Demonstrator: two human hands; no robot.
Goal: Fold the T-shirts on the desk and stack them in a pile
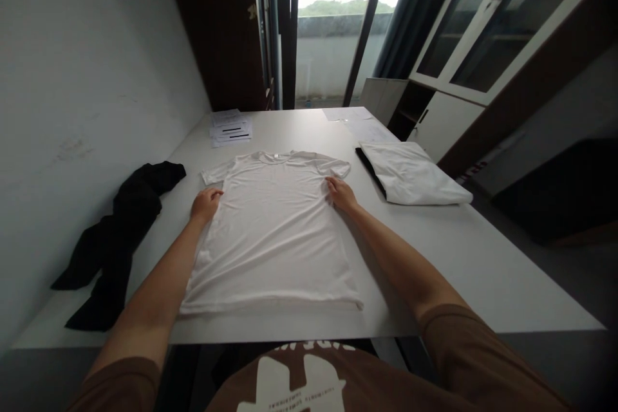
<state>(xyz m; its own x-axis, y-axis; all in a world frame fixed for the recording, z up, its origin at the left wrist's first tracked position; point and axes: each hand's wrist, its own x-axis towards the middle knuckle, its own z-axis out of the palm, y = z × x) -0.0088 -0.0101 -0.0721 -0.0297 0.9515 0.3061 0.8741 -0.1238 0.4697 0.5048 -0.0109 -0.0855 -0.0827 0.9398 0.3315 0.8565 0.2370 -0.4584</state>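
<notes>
A white short-sleeved T-shirt (275, 232) lies spread on the table, its collar at the far side and its hem toward me. Slanting creases run across its lower half. At the shirt's left side, just below the sleeve, my left hand (206, 205) is closed with its fingertips on the fabric edge. My right hand (340, 194) pinches the opposite side edge below the right sleeve. Both forearms reach along the outsides of the shirt.
Black trousers (120, 219) lie crumpled along the wall at left. Folded white and black clothing (415, 174) rests on the right of the white table (434, 251). Papers (232, 129) lie at the far left, with more sheets (355, 123) at the far edge.
</notes>
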